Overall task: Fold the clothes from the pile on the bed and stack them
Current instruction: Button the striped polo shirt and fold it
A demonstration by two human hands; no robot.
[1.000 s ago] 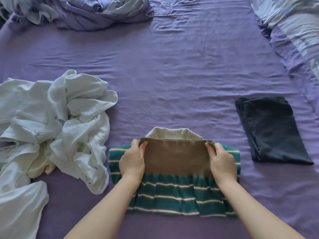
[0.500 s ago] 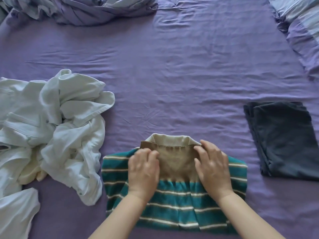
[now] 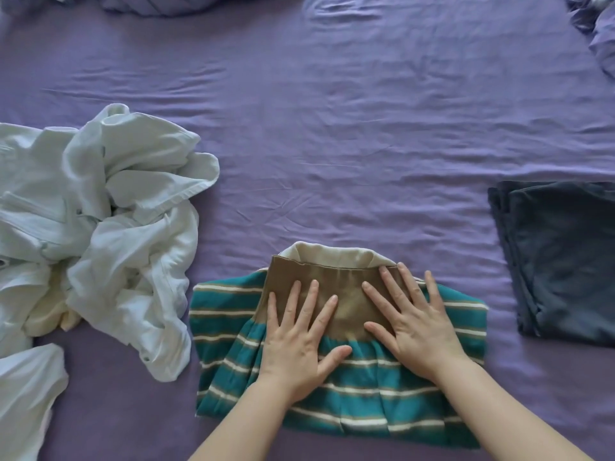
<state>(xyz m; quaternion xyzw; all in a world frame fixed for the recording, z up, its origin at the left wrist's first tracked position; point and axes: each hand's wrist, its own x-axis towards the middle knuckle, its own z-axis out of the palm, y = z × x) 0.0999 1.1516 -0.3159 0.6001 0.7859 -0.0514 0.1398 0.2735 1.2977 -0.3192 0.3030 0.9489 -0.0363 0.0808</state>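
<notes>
A teal shirt with white and tan stripes (image 3: 229, 327) lies folded on the purple bed sheet (image 3: 332, 144) in front of me, a brown band and a cream collar at its far edge. My left hand (image 3: 296, 341) and my right hand (image 3: 412, 324) lie flat on it, palms down, fingers spread, side by side over the brown band. Neither hand grips anything. To the left sits a crumpled pile of white clothes (image 3: 100, 227). At the right edge lies a folded dark blue garment (image 3: 562, 261).
A rumpled purple and pale duvet (image 3: 159, 3) runs along the far edge of the bed. A pillow or bedding corner (image 3: 599, 31) shows at the top right. Bare sheet stretches between the shirt and the far bedding.
Both hands let go of the brown band's far corners, which they had pinched, and now lie flat with fingers spread on the folded shirt. The view shifted left and down.
</notes>
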